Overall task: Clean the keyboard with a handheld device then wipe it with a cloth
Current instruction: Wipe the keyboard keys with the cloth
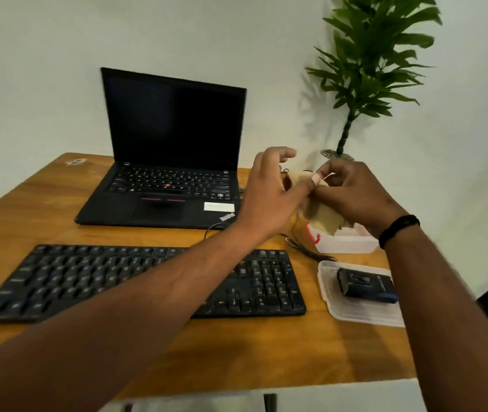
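Observation:
A black keyboard (94,278) lies flat on the wooden table (237,352), partly under my left forearm. Both hands are raised beyond it at the right. My right hand (352,194) pinches a tan cloth (324,217) that hangs above a white plastic box (346,242). My left hand (269,191) is beside it with fingers spread, its thumb touching the cloth's upper edge. A dark blue handheld device (364,285) lies on a clear plastic lid (364,313) right of the keyboard. The picture is motion-blurred around the hands.
An open black laptop (171,150) stands behind the keyboard. Thin black cables (311,254) run between the laptop and the white box. A potted green plant (364,63) stands against the wall at the back right. The table's right edge lies just beyond the lid.

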The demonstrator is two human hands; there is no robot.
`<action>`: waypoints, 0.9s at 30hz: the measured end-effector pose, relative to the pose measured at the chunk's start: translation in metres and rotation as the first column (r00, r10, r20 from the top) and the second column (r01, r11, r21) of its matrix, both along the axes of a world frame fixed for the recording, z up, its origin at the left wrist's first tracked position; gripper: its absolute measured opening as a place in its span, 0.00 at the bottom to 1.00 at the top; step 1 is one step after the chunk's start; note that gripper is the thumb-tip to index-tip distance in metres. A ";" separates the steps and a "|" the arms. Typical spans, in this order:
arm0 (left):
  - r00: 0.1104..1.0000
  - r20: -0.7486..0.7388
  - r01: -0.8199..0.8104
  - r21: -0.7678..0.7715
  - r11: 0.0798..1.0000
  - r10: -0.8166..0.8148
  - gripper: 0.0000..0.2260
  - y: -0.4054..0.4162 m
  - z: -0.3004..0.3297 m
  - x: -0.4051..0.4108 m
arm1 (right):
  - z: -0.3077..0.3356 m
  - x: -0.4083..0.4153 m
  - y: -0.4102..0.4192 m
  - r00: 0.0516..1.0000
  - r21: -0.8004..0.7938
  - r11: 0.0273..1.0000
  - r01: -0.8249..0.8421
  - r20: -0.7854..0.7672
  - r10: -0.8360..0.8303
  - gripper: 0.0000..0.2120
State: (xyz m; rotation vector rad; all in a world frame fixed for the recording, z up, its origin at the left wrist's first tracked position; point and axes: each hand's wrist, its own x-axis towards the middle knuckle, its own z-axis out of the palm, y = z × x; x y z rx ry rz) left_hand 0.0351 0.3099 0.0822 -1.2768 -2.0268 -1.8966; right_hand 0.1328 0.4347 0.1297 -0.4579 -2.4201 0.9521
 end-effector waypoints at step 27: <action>0.869 0.292 -0.398 -0.064 0.915 0.398 0.14 -0.311 -0.064 -0.054 | -0.064 -0.068 -0.290 0.988 -0.828 0.547 -0.128 -0.157 -0.006 0.10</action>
